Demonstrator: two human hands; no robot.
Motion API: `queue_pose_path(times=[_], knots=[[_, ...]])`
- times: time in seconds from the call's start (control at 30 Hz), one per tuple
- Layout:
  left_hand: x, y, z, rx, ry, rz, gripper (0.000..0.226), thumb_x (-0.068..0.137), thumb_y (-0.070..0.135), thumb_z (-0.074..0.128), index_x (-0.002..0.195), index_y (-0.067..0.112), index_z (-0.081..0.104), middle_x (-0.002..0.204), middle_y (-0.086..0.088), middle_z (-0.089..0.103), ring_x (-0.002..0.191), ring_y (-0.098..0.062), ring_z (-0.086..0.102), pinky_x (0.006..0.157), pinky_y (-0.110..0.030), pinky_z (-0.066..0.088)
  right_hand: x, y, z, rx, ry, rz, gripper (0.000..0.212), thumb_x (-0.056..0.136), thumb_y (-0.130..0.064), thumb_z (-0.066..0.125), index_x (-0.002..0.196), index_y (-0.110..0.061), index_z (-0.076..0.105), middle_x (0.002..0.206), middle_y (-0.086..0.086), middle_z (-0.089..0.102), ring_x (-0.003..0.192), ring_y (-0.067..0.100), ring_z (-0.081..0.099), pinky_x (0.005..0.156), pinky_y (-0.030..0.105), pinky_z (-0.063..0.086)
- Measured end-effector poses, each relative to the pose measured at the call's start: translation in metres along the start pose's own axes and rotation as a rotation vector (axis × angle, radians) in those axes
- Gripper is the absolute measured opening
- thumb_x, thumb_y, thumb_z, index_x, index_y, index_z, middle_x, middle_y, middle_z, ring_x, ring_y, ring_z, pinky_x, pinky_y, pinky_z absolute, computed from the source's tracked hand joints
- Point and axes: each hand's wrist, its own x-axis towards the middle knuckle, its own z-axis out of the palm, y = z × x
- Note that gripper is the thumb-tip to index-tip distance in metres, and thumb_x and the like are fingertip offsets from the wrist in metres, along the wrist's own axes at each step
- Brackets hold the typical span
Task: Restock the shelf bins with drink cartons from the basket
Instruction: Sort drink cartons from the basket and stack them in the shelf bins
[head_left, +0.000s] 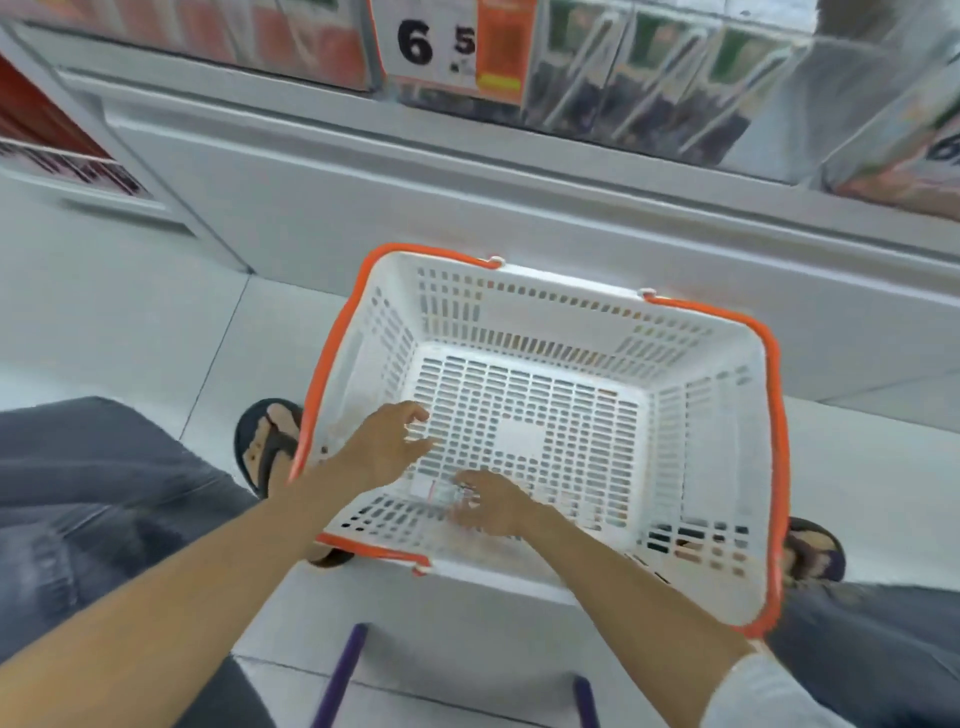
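Note:
A white basket (696, 343) with orange handles stands on the floor between my feet, below the shelf. No drink carton shows inside it; only a small clear-and-white scrap (435, 492) lies on its slotted bottom near the front wall. My left hand (387, 441) reaches into the basket's front left corner, fingers loosely curled and holding nothing. My right hand (493, 503) is low beside it, fingertips at the scrap and blurred. Green and dark drink cartons (649, 78) fill clear shelf bins at the top right, and reddish cartons (291, 36) stand at the top left.
A price tag (436, 47) reading 6 5 hangs on the shelf edge above the basket. The grey shelf base (363, 197) runs just behind the basket. My sandalled feet (267, 441) flank it on the white tiled floor. Purple bars (343, 675) lie near the bottom edge.

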Motion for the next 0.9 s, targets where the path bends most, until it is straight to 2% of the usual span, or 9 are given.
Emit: queue_pose_path(times=[0.13,0.27,0.4,0.47,0.53,0.63,0.77,0.83,0.9], knots=[[0.006,-0.009,0.005,-0.014,-0.015,-0.043,0.037,0.095,0.022,0.058,0.129,0.011,0.052,0.134,-0.008,0.049,0.109,-0.018,0.052,0.086,-0.020,0.037,0.025,-0.001,0.011,-0.107,0.014,0.003,0.068,0.090,-0.034,0.066,0.149,-0.016,0.037,0.155,0.006,0.036,0.139,0.026,0.038,0.113,0.042,0.034],[0.010,-0.017,0.008,-0.047,-0.032,-0.124,0.037,0.095,0.022,0.059,0.129,0.011,0.052,0.132,-0.008,0.050,0.103,-0.019,0.054,0.084,-0.027,0.042,0.033,-0.008,0.004,0.049,0.016,0.081,0.060,0.093,-0.028,0.063,0.146,-0.014,0.041,0.152,0.006,0.041,0.134,0.025,0.044,0.111,0.036,0.036],[0.014,-0.009,0.003,-0.155,0.051,-0.234,0.049,0.093,0.028,0.062,0.136,0.011,0.047,0.138,-0.007,0.049,0.117,-0.020,0.051,0.094,-0.030,0.042,0.014,-0.016,-0.033,0.227,0.116,-0.004,0.028,0.099,-0.021,0.053,0.117,-0.002,0.062,0.111,0.011,0.061,0.094,0.025,0.057,0.084,0.031,0.047],[0.015,0.006,-0.003,-0.320,0.046,-0.292,0.062,0.090,0.033,0.065,0.143,0.012,0.040,0.141,-0.003,0.046,0.120,-0.018,0.049,0.098,-0.030,0.040,-0.007,-0.021,-0.068,0.396,0.176,-0.064,0.030,0.099,-0.018,0.054,0.120,0.001,0.063,0.114,0.021,0.066,0.097,0.035,0.062,0.089,0.040,0.049],[0.013,0.034,-0.009,-0.625,-0.125,-0.284,0.067,0.085,0.033,0.072,0.142,0.015,0.042,0.138,0.000,0.052,0.123,-0.017,0.050,0.102,-0.036,0.042,-0.040,-0.030,-0.104,0.588,0.154,-0.136,0.030,0.098,-0.016,0.055,0.124,-0.001,0.061,0.117,0.018,0.067,0.104,0.033,0.064,0.097,0.039,0.051],[0.007,0.094,-0.014,-0.808,-0.246,-0.107,0.050,0.083,0.021,0.075,0.128,0.016,0.054,0.120,-0.004,0.067,0.114,-0.018,0.062,0.092,-0.036,0.051,-0.094,-0.046,-0.148,0.569,0.206,-0.273,0.026,0.098,-0.010,0.052,0.120,0.001,0.061,0.113,0.018,0.067,0.099,0.026,0.064,0.094,0.033,0.051],[-0.009,0.185,-0.019,-0.817,0.033,0.118,0.044,0.082,0.004,0.074,0.121,0.010,0.054,0.108,-0.016,0.067,0.087,-0.027,0.069,0.077,-0.036,0.060,-0.174,-0.068,-0.199,0.333,0.453,-0.376,0.021,0.094,-0.005,0.055,0.112,-0.001,0.066,0.106,0.015,0.070,0.097,0.028,0.065,0.091,0.037,0.048],[-0.020,0.227,-0.023,-0.704,0.120,0.259,0.042,0.079,0.005,0.077,0.114,0.008,0.055,0.098,-0.014,0.065,0.077,-0.025,0.066,0.074,-0.040,0.059,-0.216,-0.073,-0.221,0.302,0.605,-0.432,0.037,0.090,-0.011,0.064,0.127,-0.009,0.058,0.112,0.003,0.068,0.101,0.019,0.066,0.082,0.028,0.054],[-0.031,0.269,-0.027,-0.600,0.202,0.415,0.041,0.075,0.006,0.079,0.107,0.008,0.055,0.088,-0.009,0.063,0.074,-0.023,0.061,0.071,-0.041,0.055,-0.258,-0.075,-0.234,0.310,0.740,-0.501,0.065,0.084,-0.020,0.075,0.141,-0.021,0.044,0.116,-0.017,0.061,0.096,-0.005,0.062,0.070,0.008,0.049]])
